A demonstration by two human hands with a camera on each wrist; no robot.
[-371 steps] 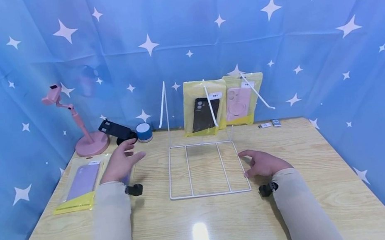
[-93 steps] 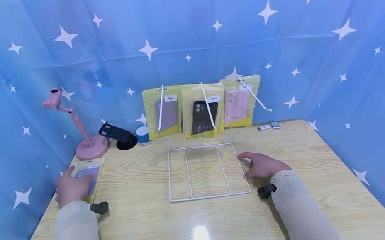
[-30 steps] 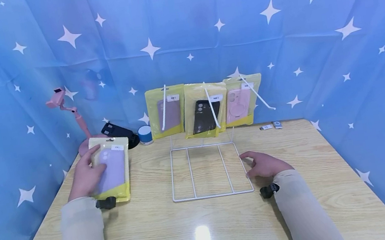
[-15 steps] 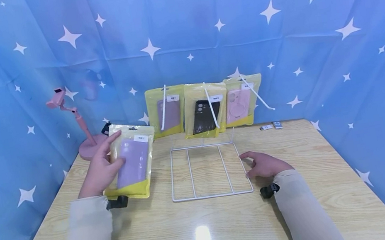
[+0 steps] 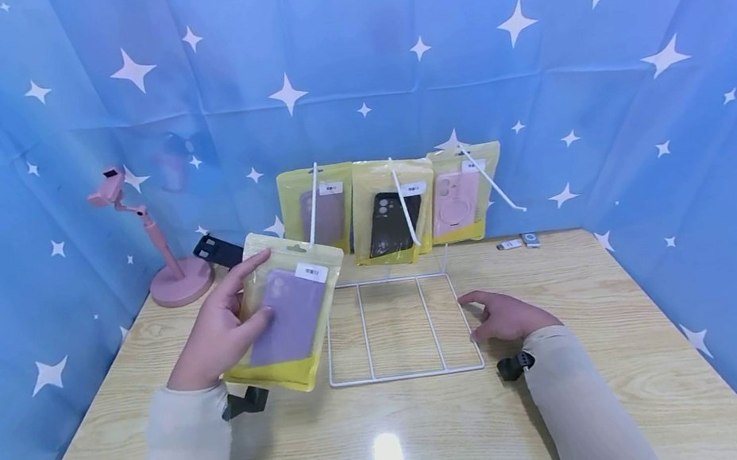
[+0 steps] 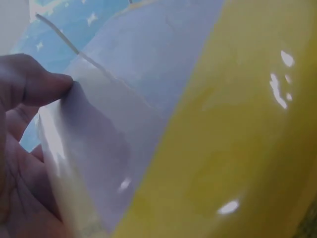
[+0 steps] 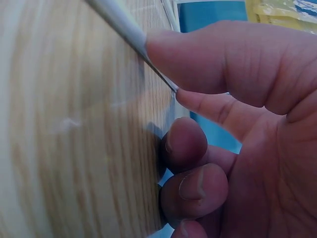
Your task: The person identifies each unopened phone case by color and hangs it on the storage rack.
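My left hand [image 5: 219,327] holds a yellow-edged clear bag with a purple phone case [image 5: 289,315] inside, thumb in front. The bag is tilted in the air at the rack's left, with its hang hole at the top. In the left wrist view the thumb [image 6: 49,88] presses the bag's edge. At the right side of a white wire display rack [image 5: 431,325], my right hand [image 5: 507,315] touches the base bar with thumb and index fingertips. Its other fingers curl against the table. Bagged cases hang on the hooks: a greyish-purple one [image 5: 331,212], a black one [image 5: 386,231] and a pink one [image 5: 453,200].
A pink phone stand [image 5: 180,284] stands at the back left beside a black phone-shaped thing [image 5: 218,250], partly behind the bag. Two small items, a white one [image 5: 508,245] and a blue-grey one [image 5: 531,240], lie at the back right. A blue star-printed curtain [image 5: 340,49] surrounds the table.
My left hand has picked up the purple case bag from the table's left and carried it right, toward the rack. Earlier, the greyish-purple bag came onto the left hook. My right hand stays put.
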